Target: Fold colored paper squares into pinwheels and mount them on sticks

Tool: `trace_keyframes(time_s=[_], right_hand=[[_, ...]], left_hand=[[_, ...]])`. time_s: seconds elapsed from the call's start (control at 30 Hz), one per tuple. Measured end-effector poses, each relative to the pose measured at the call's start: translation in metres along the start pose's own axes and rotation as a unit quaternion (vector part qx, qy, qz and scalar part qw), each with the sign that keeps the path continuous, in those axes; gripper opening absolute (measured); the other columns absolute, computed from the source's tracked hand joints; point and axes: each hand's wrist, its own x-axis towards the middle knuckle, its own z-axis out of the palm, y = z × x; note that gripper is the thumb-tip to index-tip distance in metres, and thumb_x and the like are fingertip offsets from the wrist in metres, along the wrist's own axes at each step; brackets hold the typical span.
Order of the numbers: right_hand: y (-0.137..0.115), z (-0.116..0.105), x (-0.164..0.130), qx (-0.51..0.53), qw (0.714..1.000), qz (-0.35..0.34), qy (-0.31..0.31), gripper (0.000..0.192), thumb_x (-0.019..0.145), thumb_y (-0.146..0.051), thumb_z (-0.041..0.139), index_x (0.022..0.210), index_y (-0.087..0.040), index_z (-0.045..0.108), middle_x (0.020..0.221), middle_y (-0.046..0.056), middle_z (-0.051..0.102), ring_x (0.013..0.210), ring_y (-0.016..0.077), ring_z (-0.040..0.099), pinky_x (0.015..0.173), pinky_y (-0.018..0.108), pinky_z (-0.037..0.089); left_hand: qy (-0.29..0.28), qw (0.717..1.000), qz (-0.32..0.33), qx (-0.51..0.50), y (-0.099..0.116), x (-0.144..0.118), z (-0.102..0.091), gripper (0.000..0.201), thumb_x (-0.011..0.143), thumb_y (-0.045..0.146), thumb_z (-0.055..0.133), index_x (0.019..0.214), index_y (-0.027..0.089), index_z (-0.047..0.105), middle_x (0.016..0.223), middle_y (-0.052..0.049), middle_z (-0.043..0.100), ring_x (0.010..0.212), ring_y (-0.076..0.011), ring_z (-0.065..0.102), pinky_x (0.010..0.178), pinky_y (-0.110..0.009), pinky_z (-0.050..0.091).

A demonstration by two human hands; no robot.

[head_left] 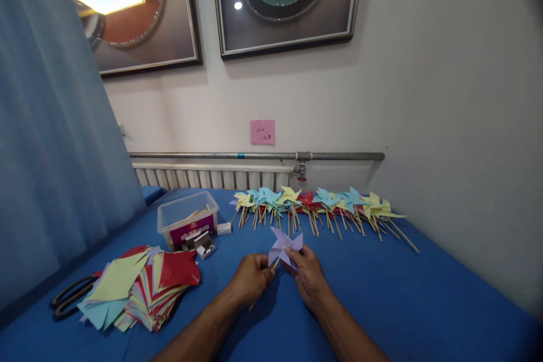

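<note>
2 hands hold 1 purple pinwheel (285, 246) over the blue table (403, 294). The left hand (251, 277) is closed on its thin stick. The right hand (309, 277) pinches the paper blades. 1 long row of finished pinwheels (318, 203), too many to count, lies along the far table edge by the wall. 1 pile of colored paper (136, 285), 1 pair of scissors (68, 297) and 1 clear box (188, 218) sit on the left. The right side is bare blue cloth. 2 framed pictures (284, 3) hang above.
</note>
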Motion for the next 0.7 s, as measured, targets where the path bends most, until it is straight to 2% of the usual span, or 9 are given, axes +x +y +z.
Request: trace_keyframes(time_s=[0.33,0.5,0.6,0.7], right_hand=[[-0.003,0.001,-0.002,0.01,1.0,-0.004,-0.001,0.032,0.056,-0.03,0.087,0.083,-0.02,0.071,0.077,0.001,0.075,0.075,0.022,0.071,0.062,0.029,0.054],[-0.011,-0.008,0.008,0.028,0.998,-0.026,0.045,0.031,0.052,-0.028,0.088,0.077,-0.022,0.07,0.077,-0.001,0.076,0.072,0.0203,0.07,0.062,0.028,0.055],[-0.013,-0.015,0.015,0.04,0.995,-0.036,0.082,0.028,0.052,-0.027,0.086,0.072,-0.024,0.067,0.072,-0.004,0.073,0.067,0.0176,0.067,0.064,0.029,0.056],[-0.014,-0.019,0.019,0.038,0.994,-0.04,0.092,0.028,0.053,-0.028,0.086,0.072,-0.024,0.066,0.069,-0.004,0.071,0.066,0.017,0.067,0.064,0.028,0.057]], left_hand=[[0.002,1.0,0.002,0.021,0.002,-0.002,-0.001,0.012,0.076,0.025,0.059,0.069,0.018,0.054,0.056,0.006,0.045,0.05,-0.0087,0.039,0.05,-0.023,0.028],[0.013,0.991,-0.002,0.131,0.011,-0.008,-0.013,0.011,0.075,0.025,0.063,0.079,0.015,0.067,0.062,0.003,0.056,0.057,-0.011,0.047,0.054,-0.023,0.03],[0.007,0.978,-0.003,0.209,0.021,-0.015,-0.019,0.011,0.074,0.022,0.064,0.08,0.016,0.071,0.065,0.002,0.061,0.062,-0.0124,0.052,0.056,-0.024,0.031],[-0.003,0.967,-0.011,0.254,0.026,-0.019,-0.019,0.012,0.073,0.02,0.064,0.079,0.017,0.074,0.066,0.001,0.063,0.064,-0.013,0.054,0.057,-0.024,0.03]])
